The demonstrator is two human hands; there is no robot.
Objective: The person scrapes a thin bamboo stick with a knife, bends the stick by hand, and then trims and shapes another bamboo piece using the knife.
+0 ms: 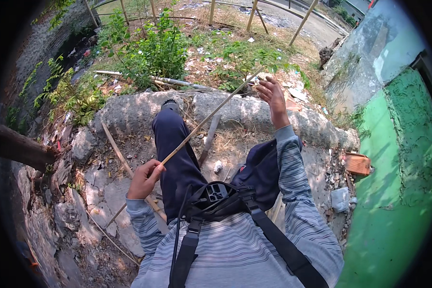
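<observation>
- Stick [212, 116]: bamboo-like wood, smooth, matt
- Kerb [141, 110]: rough, pitted concrete
- Shirt [235, 259]: matt knit cloth
- Straps [288, 252]: woven webbing, matt; buckle [194, 227]: smooth plastic
- Wall [379, 149]: painted plaster, part smooth, part rough
- Block [357, 164]: matt fired clay

Left grip [146, 179] at eight o'clock, curled into pinch; right grip [274, 99] higher, at two o'clock, loosely extended toward eleven.

Stick [211, 116]: long, thin, lt. brown, pretty straight, looks whole. It's up in the air, in the L hand [146, 178], btwn thumb & fingers. Slants up & away to the R. Far tip's nr the open R hand [275, 98]. Low end seems to poke out past L wrist.
</observation>
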